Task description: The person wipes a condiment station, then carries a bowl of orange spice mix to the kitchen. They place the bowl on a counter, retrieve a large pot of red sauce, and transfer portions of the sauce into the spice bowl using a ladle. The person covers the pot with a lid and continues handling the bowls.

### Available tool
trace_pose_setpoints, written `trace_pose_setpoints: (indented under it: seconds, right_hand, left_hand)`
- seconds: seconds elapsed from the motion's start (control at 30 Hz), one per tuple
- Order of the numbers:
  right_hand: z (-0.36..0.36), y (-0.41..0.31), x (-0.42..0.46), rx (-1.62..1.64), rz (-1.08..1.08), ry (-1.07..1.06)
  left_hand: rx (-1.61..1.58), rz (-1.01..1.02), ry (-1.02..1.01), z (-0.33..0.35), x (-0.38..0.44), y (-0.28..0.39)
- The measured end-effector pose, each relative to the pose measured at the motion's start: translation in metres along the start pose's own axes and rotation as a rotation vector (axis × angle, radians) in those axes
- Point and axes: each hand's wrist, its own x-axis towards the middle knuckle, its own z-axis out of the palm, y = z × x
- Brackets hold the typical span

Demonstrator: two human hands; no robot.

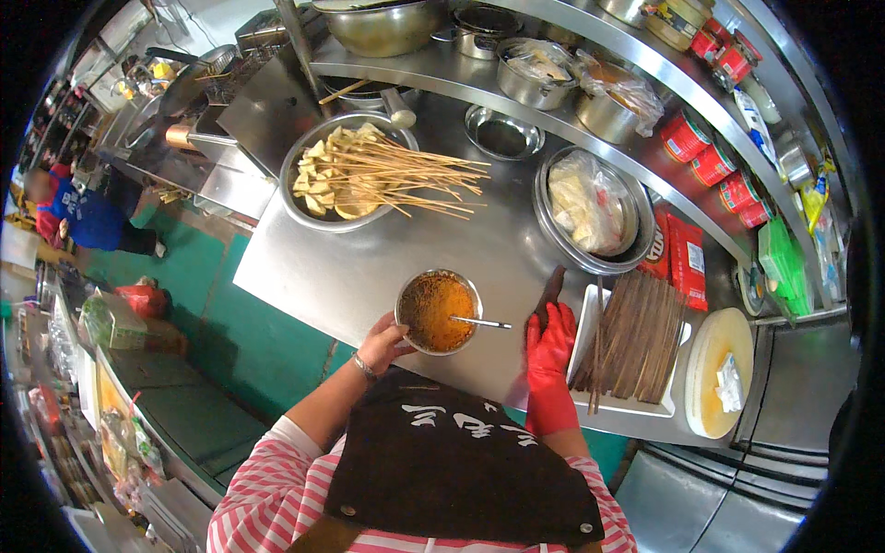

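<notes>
My bare left hand (384,343) grips the side of a metal bowl (400,304) near the counter's front edge. Orange-red seasoning (446,304) with dark specks fills the bowl, and a metal spoon (484,322) leans out over its right rim. On my right hand (551,349) is a long red rubber glove; its thumb and fingers close around a dark brown strip (555,285) that points away from me. Just right of the glove, a white tray (626,405) holds many long dark brown strips (632,339).
Skewered pale, wedge-shaped food (332,166) fills a large metal bowl (294,207) at the back left. Nested metal basins (546,231) hold a plastic-bagged food. A round cutting board (715,387) lies far right. A loaded steel shelf (442,83) overhangs the back. Another person (90,207) stands left.
</notes>
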Motion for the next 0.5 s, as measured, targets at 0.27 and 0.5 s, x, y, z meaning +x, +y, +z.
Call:
trace_pose_setpoints:
  seconds: [0.27, 0.5]
  right_hand:
    - [-0.016, -0.006, -0.030, 0.010, -0.030, -0.111]
    - [-0.044, -0.023, -0.061, 0.047, -0.092, -0.199]
  left_hand:
    - [-0.156, -0.074, 0.030, 0.031, 0.002, 0.012]
    - [-0.143, -0.141, 0.066, 0.028, 0.018, 0.008]
